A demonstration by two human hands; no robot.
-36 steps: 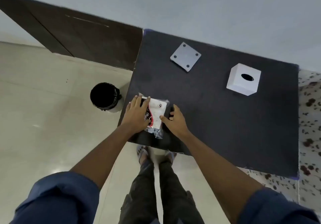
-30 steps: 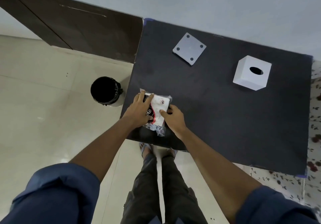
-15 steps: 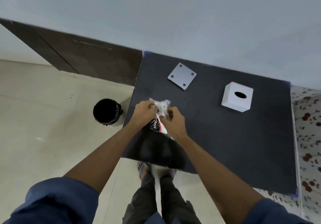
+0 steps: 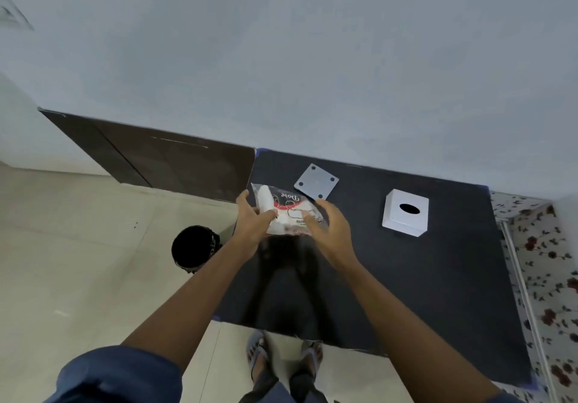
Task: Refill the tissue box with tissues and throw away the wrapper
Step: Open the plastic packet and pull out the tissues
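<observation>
A plastic-wrapped tissue pack (image 4: 286, 211), white with red and black print, is held up above the black table (image 4: 438, 277). My left hand (image 4: 253, 222) grips its left side. My right hand (image 4: 328, 230) holds its right edge with spread fingers. The white cube tissue box (image 4: 405, 212), with an oval slot on top, sits to the right on the table. A flat grey square plate (image 4: 316, 181) with a dot at each corner, probably the box's base, lies behind the pack. A black waste bin (image 4: 194, 247) stands on the floor left of the table.
A dark wooden panel (image 4: 162, 158) runs along the wall behind the bin. A flowered cloth (image 4: 550, 261) lies at the table's right side. My feet in sandals (image 4: 281, 355) stand at the table's front edge.
Both hands lifted the tissue pack off the table's front left corner and raised it. The pack has turned so its printed face shows. The view tilted up.
</observation>
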